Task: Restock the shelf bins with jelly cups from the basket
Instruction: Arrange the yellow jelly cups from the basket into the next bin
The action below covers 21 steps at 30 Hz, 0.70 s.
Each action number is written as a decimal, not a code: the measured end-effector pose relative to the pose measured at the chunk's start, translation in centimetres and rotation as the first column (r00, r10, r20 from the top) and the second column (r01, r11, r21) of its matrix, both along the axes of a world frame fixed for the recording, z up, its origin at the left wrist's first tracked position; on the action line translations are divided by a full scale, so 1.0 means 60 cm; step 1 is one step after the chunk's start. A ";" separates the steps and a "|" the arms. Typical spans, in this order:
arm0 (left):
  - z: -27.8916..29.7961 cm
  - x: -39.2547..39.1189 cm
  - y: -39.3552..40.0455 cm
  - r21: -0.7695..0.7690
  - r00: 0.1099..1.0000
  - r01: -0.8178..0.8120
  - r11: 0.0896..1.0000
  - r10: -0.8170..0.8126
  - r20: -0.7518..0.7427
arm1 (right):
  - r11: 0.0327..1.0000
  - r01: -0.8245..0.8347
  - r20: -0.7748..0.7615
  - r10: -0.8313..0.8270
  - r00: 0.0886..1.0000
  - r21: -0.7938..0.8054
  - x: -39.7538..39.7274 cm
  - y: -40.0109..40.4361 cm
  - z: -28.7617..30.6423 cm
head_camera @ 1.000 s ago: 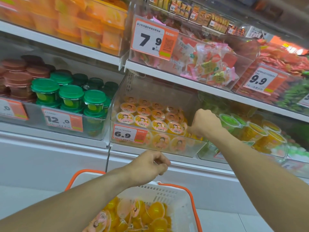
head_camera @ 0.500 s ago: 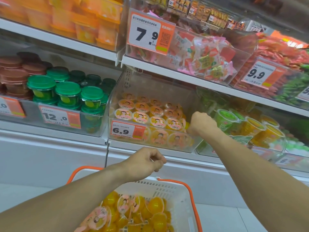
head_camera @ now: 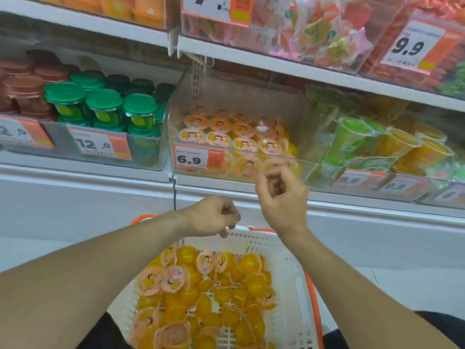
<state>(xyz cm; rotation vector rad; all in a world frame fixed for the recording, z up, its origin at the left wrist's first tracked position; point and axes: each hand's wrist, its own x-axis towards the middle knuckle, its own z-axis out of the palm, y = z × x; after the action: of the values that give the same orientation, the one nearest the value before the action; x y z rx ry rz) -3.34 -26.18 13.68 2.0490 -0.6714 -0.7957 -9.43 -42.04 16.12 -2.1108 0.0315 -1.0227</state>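
Note:
A white plastic basket [head_camera: 292, 268] with orange handles sits low in front of me, holding several yellow jelly cups [head_camera: 249, 265] with pink cartoon lids. On the shelf above stands a clear bin [head_camera: 305, 170] tagged 6.9, with the same jelly cups [head_camera: 219, 139] in rows inside. My right hand [head_camera: 280, 197] hovers in front of the bin's lower front edge, blurred, its fingers loosely curled around nothing. My left hand [head_camera: 214, 217] stays over the basket's far rim, curled into a fist with nothing visible in it.
Left of the bin stand green-lidded tubs [head_camera: 103, 109] behind a 12.0 tag, with brown-lidded ones [head_camera: 22, 84] further left. To the right are green and yellow cups [head_camera: 392, 144]. The upper shelf [head_camera: 289, 64] carries bins of wrapped sweets. A white cabinet front [head_camera: 88, 205] runs below.
My right hand has come out of the 6.9 bin and dropped down in front of its edge. The view has tilted down toward the basket. My left hand has hardly moved.

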 end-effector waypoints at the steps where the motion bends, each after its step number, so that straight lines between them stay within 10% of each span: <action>1: -0.012 -0.002 0.008 0.088 0.998 0.029 0.996 -0.033 0.044 | 0.997 -0.040 -0.075 0.045 0.996 0.063 -0.015 0.015 -0.043; 4: -0.073 -0.008 0.040 0.353 0.985 0.057 0.934 -0.110 0.132 | 0.990 -0.106 -0.492 0.137 0.860 0.092 -0.060 0.042 -0.177; 7: -0.153 -0.021 0.072 0.666 0.966 0.043 0.745 -0.201 0.162 | 0.957 -0.291 -0.843 0.154 0.515 -0.003 -0.101 0.046 -0.283; 12: -0.278 -0.049 0.112 0.769 0.930 -0.286 0.571 -0.029 0.367 | 0.872 -0.486 -0.988 0.121 0.097 0.059 -0.126 0.043 -0.356; 16: -0.327 -0.069 0.138 0.815 0.929 -0.257 0.519 -0.100 0.357 | 0.903 -0.415 -0.975 0.180 0.130 0.111 -0.102 0.050 -0.369; 21: -0.349 -0.059 0.157 0.610 0.906 -0.420 0.672 0.279 0.317 | 0.996 -0.048 -0.835 -0.031 0.550 -0.069 -0.048 0.059 -0.378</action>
<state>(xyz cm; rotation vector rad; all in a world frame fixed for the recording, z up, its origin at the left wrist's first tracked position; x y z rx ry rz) -6.91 -16.77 -7.25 2.8335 -0.0403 -0.6527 -12.32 -38.51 -6.55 -2.4829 0.4613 0.1103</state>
